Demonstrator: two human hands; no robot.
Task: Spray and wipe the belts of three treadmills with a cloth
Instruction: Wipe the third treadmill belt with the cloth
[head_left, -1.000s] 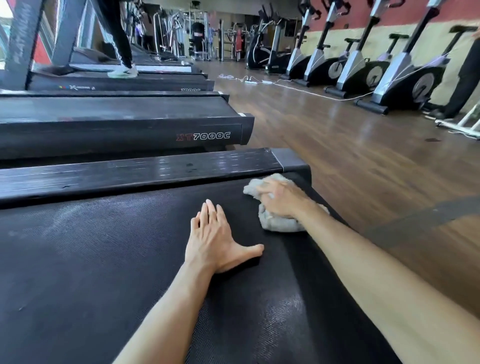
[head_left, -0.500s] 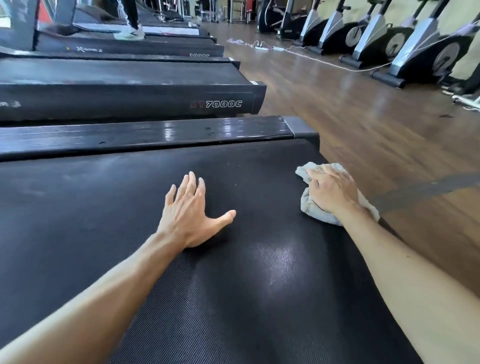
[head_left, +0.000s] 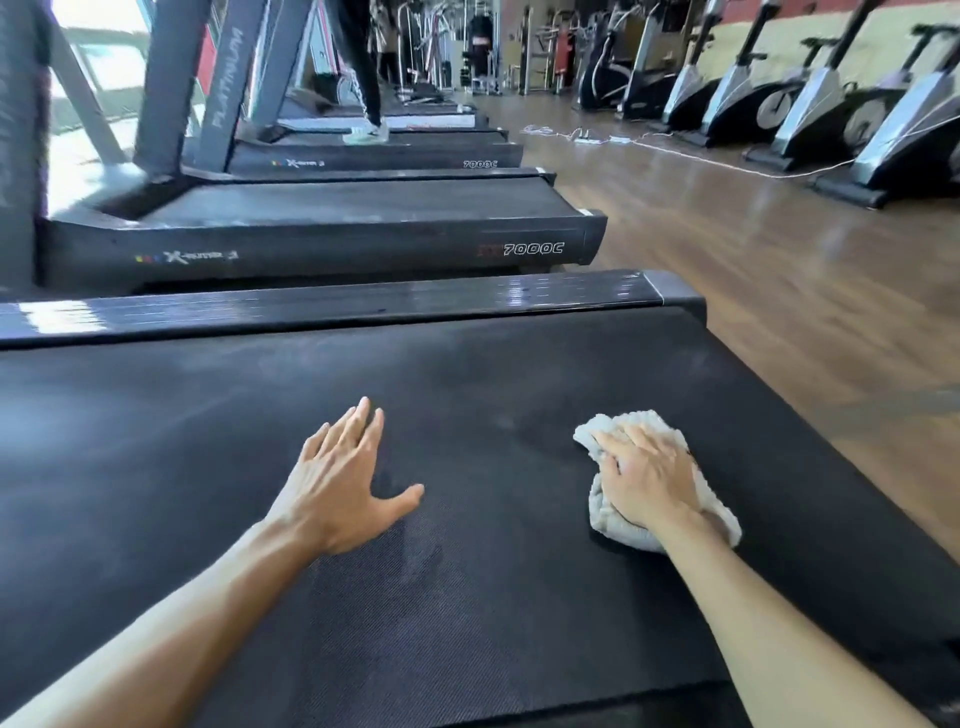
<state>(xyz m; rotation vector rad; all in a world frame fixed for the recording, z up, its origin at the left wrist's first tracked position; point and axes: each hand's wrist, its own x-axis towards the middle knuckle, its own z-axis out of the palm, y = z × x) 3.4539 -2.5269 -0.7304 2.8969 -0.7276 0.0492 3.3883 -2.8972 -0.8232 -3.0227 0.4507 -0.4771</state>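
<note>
The black textured belt (head_left: 218, 467) of the nearest treadmill fills the lower view. My left hand (head_left: 340, 480) lies flat on the belt, fingers straight and thumb spread. To its right, a crumpled light grey cloth (head_left: 722, 512) sits on the belt near the rear end, and my right hand (head_left: 644, 478) presses down on it with the fingers laid over the top. No spray bottle is in view.
A glossy side rail (head_left: 363, 306) borders the belt's far side. A second treadmill (head_left: 332, 244) marked 7000C stands beyond, then more treadmills; a person's legs (head_left: 363, 78) stand on one. Wooden floor (head_left: 779, 291) lies right, with exercise bikes (head_left: 810, 109) and a white cable (head_left: 675, 153) along the wall.
My right hand has slid the cloth along the belt from the far rear corner toward me. The left hand stays flat on the belt. The camera has tilted up.
</note>
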